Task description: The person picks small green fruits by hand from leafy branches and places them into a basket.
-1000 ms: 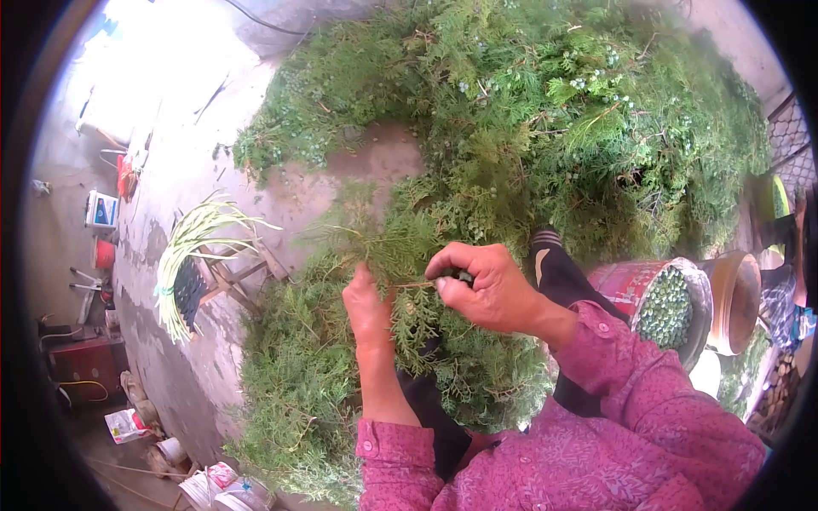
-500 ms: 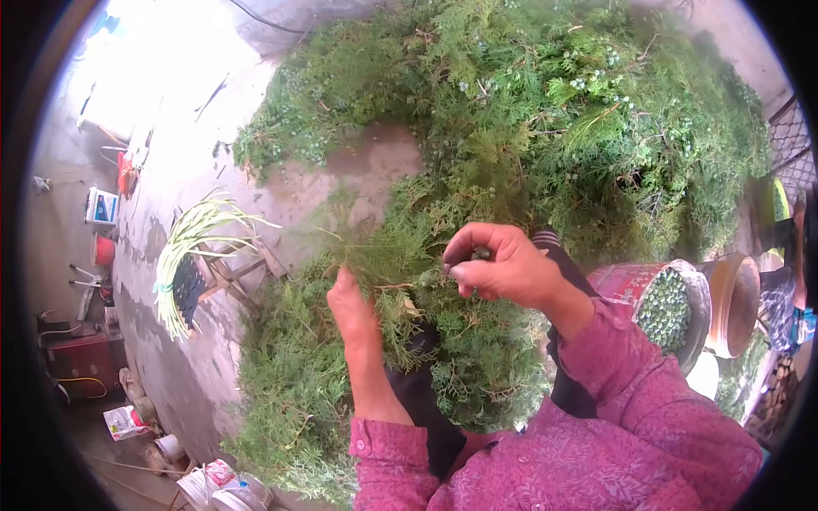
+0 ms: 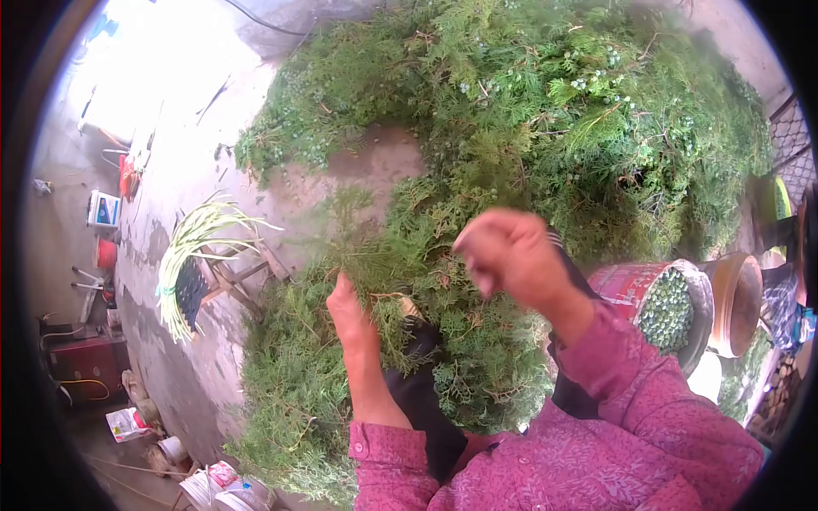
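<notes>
My left hand [image 3: 349, 311] is closed round the stem of a green leafy sprig [image 3: 362, 251], which fans out above my fingers. To its right, my right hand [image 3: 509, 255] is raised over the branches, blurred, with its fingers curled; whatever lies inside them is hidden. Cut evergreen branches [image 3: 290, 375] cover my lap and the ground around my legs. A red and white bucket [image 3: 615, 285], filled with small green berries [image 3: 667, 313], stands beside my right forearm.
A large heap of branches [image 3: 613, 128] lies ahead. A brown bucket [image 3: 734, 305] is at the right. A small stool [image 3: 239, 277] holds long pale green stalks [image 3: 175, 294] at the left. White containers [image 3: 226, 490] sit at the lower left.
My right hand has lifted slightly and turned, and the small dark green items seen at its fingertips no longer show. My left hand and the sprig have barely moved.
</notes>
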Tool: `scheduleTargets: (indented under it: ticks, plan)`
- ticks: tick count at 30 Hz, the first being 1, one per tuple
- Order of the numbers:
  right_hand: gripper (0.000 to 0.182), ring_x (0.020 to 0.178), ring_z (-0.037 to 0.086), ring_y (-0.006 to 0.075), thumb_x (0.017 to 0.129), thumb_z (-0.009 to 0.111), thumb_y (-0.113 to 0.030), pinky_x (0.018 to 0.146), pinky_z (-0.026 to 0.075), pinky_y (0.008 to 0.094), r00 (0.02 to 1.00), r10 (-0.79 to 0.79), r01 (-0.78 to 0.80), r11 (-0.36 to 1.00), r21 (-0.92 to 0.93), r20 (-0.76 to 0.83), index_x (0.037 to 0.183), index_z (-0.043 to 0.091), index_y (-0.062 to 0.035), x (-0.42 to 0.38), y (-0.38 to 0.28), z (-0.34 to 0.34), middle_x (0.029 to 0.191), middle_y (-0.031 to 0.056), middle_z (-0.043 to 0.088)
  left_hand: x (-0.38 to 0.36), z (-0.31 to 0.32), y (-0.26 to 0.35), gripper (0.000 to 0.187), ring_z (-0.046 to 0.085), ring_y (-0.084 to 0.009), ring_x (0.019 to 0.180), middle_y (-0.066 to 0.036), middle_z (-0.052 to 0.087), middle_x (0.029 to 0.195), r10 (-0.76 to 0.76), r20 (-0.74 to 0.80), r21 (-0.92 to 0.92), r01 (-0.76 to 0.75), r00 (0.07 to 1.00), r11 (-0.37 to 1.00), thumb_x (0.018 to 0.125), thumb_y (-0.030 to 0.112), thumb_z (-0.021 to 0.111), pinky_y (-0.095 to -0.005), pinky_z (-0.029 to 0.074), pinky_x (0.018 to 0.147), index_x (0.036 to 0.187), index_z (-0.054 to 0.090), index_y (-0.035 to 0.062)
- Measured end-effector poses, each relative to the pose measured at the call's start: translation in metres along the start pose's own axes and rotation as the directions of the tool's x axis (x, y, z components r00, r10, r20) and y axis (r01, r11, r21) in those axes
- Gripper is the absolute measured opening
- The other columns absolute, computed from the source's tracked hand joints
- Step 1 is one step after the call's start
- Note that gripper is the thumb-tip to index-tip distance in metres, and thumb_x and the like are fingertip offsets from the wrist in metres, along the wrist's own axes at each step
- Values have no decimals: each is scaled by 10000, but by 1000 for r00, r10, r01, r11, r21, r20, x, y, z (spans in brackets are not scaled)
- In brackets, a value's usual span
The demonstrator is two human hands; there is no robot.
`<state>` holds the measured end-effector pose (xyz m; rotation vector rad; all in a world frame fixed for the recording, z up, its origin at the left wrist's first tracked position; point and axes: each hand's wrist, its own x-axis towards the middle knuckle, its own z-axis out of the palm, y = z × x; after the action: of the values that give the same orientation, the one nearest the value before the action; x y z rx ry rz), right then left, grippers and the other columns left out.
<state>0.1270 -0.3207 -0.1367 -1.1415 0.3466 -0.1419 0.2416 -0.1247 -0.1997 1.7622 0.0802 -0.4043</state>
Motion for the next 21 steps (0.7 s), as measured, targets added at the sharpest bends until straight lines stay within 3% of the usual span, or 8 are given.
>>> scheduleTargets:
  ticks: [3,5,6,9,13,16,18,21]
  plan:
    - [102,667,571,78,852,516,-83,465,418,167,992,-7,60,901,429,-123,923,579,-45,14,1,-22,811,30,601,4,-4,-7,138,527,-127,590,-38,578,703,-244,4,-256,237,970,937,867,64,446,-272,393,495,913,563,8]
    - [101,683,570,81,846,528,-77,459,411,166,998,7,20,908,419,-62,926,577,-39,17,6,-27,844,36,597,9,-6,-20,119,514,-104,569,-24,568,683,189,251,185,-238,949,953,875,78,485,-248,385,476,911,574,6]
    - [103,700,569,84,840,540,-72,454,405,165,1000,29,-29,913,407,8,929,575,-34,19,10,-29,877,41,594,7,-1,-21,119,514,-104,569,-24,568,683,192,258,183,-243,947,953,875,78,485,-248,385,476,911,574,6]
    - [120,667,565,80,828,576,-89,442,389,160,999,51,-41,886,461,-11,932,573,-27,20,13,-32,849,27,597,-10,16,-10,119,499,-89,529,-18,554,645,158,183,-264,-107,970,959,868,102,529,-235,376,445,899,576,-3]
    - [134,638,558,70,820,602,-110,433,379,156,994,70,-33,919,394,-81,926,576,-32,23,15,-38,813,18,591,-26,21,6,147,519,-97,579,-22,551,655,145,345,-234,-65,927,970,861,131,557,-243,402,495,926,572,0]
    - [166,599,541,63,814,612,-122,423,366,154,985,172,-158,929,334,-13,954,567,-44,23,17,-34,770,6,573,-38,26,14,460,563,-183,848,-99,590,928,162,361,139,-225,918,964,837,382,568,-319,445,748,1097,490,10]
    - [174,596,540,64,812,615,-125,427,372,160,976,208,-164,905,392,-72,960,566,-49,27,19,-38,776,3,576,-41,31,19,266,530,-120,575,-35,576,654,17,463,-160,65,886,985,867,237,552,-242,405,540,997,541,5]
    - [181,603,545,72,808,618,-130,445,387,174,955,255,-181,907,380,-154,967,566,-63,30,20,-39,788,-2,582,-46,26,29,289,500,-110,475,-92,590,630,4,599,-116,81,801,990,830,284,603,-223,362,422,915,515,22]
